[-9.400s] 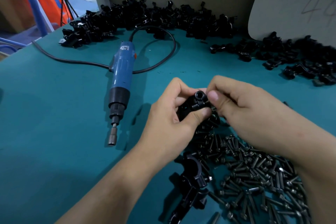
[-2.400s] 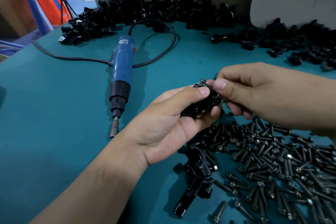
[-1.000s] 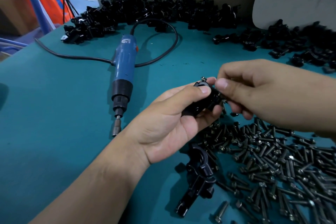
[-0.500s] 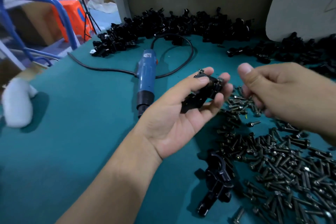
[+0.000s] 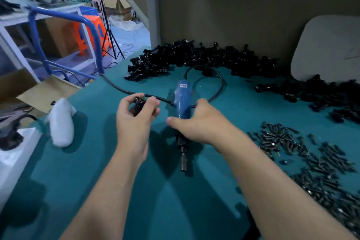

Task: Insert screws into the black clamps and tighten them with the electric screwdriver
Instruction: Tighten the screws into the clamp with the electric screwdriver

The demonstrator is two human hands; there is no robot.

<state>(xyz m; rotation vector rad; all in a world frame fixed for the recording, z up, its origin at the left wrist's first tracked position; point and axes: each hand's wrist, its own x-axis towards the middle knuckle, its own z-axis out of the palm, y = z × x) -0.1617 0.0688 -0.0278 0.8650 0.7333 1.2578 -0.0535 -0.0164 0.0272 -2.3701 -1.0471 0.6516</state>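
My left hand (image 5: 134,122) grips a black clamp (image 5: 138,105) above the teal table (image 5: 93,171), left of the electric screwdriver. A screw sticks out of the clamp's top. The blue electric screwdriver (image 5: 183,93) lies on the table with its bit end pointing toward me. My right hand (image 5: 200,122) wraps over its middle, thumb on the left side and fingers over the right side. Loose black screws (image 5: 311,161) are spread out at the right.
Heaps of black clamps line the back wall (image 5: 194,58) and the right side (image 5: 321,93). The screwdriver's black cable (image 5: 218,87) loops behind it. A white bundle (image 5: 60,122) lies at the table's left edge. A grey board (image 5: 327,48) leans at the back right.
My right hand let go of the screw end and moved left onto the screwdriver. My left hand carried the clamp to the left. The view swung left and up.
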